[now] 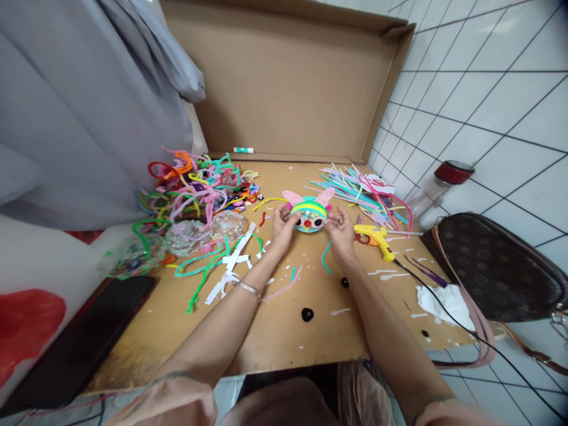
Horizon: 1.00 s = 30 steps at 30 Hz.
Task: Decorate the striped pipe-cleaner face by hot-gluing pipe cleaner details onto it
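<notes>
A round animal-face craft [309, 215] with pink ears, a green and yellow band, dark eyes and a red nose is held up above the table between both hands. My left hand [284, 225] pinches its left edge, thumb on the front. On the opposite edge, my right hand [339, 229] grips it with thumb and fingers. Just right of that hand lies a yellow hot glue gun [375, 238] with a black cord. A bent teal pipe cleaner [326, 258] lies below the craft. Two black pieces sit nearer me, one a round black piece [307, 314].
Heaped pipe cleaners [195, 189] and clear plastic pieces [228, 226] fill the left side, with white paper scraps [237, 258] beside them. More straight pipe cleaners [350, 189], a bottle [437, 189], a brown handbag [497, 266] and a tissue [444, 303] occupy the right. A cardboard panel [284, 77] stands behind.
</notes>
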### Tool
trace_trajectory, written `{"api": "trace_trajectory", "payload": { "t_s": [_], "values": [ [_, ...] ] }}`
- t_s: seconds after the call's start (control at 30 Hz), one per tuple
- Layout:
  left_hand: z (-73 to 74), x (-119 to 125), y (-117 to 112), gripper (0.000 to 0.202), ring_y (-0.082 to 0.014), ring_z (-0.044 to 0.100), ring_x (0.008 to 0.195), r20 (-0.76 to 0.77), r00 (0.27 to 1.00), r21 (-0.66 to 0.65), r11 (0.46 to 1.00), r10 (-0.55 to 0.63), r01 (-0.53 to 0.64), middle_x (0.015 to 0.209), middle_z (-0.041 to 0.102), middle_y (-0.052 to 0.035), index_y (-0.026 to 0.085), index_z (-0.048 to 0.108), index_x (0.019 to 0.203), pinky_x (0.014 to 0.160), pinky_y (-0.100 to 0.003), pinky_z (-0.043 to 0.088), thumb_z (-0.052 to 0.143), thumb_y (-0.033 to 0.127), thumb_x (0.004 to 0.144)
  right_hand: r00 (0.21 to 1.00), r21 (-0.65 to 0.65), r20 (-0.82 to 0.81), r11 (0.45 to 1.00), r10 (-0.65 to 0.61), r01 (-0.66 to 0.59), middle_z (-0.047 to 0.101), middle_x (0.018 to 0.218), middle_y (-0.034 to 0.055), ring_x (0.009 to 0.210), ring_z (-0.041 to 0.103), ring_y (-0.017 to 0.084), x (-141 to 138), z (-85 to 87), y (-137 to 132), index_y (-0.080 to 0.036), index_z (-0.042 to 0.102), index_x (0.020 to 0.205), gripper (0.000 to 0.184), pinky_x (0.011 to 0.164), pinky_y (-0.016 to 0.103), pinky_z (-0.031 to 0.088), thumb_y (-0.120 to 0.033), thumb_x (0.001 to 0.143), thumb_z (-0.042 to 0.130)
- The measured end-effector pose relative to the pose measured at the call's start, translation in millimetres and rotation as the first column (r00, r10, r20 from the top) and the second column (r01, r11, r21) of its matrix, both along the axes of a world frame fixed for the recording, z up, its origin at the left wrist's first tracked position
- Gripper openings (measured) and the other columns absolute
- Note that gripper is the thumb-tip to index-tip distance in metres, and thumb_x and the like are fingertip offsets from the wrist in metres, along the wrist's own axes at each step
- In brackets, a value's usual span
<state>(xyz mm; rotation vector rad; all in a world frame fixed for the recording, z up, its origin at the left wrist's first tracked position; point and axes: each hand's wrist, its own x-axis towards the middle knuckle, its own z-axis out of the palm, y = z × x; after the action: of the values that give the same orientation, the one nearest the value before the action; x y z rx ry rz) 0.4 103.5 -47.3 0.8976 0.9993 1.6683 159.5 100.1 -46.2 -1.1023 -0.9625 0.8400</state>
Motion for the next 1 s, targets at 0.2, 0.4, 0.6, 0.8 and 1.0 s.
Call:
{"api": "trace_trajectory", "payload": {
  "t_s": [0.2, 0.4, 0.6, 0.8, 1.0],
  "values": [
    [-2.1, 1.8, 1.3, 0.054, -0.0244, 0.065, 0.119, -0.003, 1.000, 0.010, 1.000, 0.015, -0.015, 0.121, 0.067, -0.0101, 0.022, 0.054, 0.114, 0.103, -0.039, 0.054, 0.083, 0.034, 0.070, 1.000, -0.007, -0.019, 1.000, 0.004, -0.004, 0.072, 0.097, 0.0050, 0.091, 0.069, 0.020, 2.0, 3.0, -2.0, -0.020, 0.056, 0.122, 0.068, 0.092, 0.044, 0.059, -0.029, 0.058, 0.077],
    [-3.6, 2.5, 2.6, 0.055, -0.0248, 0.064, 0.121, 0.006, 0.999, 0.004, 0.999, 0.038, -0.038, 0.121, 0.067, -0.0109, 0.021, 0.056, 0.114, 0.106, -0.040, 0.052, 0.084, 0.036, 0.069, 0.999, -0.030, -0.037, 0.999, -0.011, 0.010, 0.073, 0.097, 0.0050, 0.091, 0.070, 0.021, 3.8, 5.4, -2.3, -0.019, 0.055, 0.124, 0.070, 0.096, 0.045, 0.058, -0.025, 0.058, 0.077],
    [-4.1, 3.3, 0.6, 0.054, -0.0249, 0.064, 0.121, -0.001, 0.999, 0.003, 0.999, 0.033, -0.033, 0.121, 0.068, -0.0112, 0.021, 0.057, 0.116, 0.104, -0.040, 0.053, 0.082, 0.041, 0.073, 0.999, -0.028, -0.038, 0.999, -0.032, 0.031, 0.074, 0.096, 0.0040, 0.091, 0.072, 0.021, 3.7, 6.1, -2.5, -0.019, 0.056, 0.124, 0.069, 0.095, 0.044, 0.058, -0.025, 0.059, 0.078],
    [-2.6, 4.9, 0.3, 0.051, -0.0214, 0.066, 0.111, 0.024, 0.999, -0.001, 1.000, 0.025, -0.025, 0.114, 0.069, -0.0082, 0.023, 0.057, 0.113, 0.101, -0.038, 0.053, 0.081, 0.037, 0.071, 1.000, -0.019, -0.013, 1.000, -0.006, 0.006, 0.074, 0.097, 0.0053, 0.094, 0.071, 0.021, 6.4, 4.8, -1.0, -0.018, 0.055, 0.131, 0.074, 0.096, 0.045, 0.058, -0.027, 0.061, 0.078],
    [-0.9, 4.7, -1.2, 0.047, -0.0227, 0.066, 0.115, 0.058, 0.998, -0.013, 1.000, 0.004, -0.003, 0.115, 0.069, -0.0078, 0.023, 0.056, 0.111, 0.103, -0.039, 0.052, 0.081, 0.034, 0.072, 1.000, -0.016, -0.007, 1.000, -0.002, 0.002, 0.074, 0.099, 0.0043, 0.091, 0.071, 0.021, 7.3, 3.4, -0.7, -0.021, 0.055, 0.130, 0.073, 0.092, 0.043, 0.059, -0.028, 0.061, 0.077]
  ]
}}
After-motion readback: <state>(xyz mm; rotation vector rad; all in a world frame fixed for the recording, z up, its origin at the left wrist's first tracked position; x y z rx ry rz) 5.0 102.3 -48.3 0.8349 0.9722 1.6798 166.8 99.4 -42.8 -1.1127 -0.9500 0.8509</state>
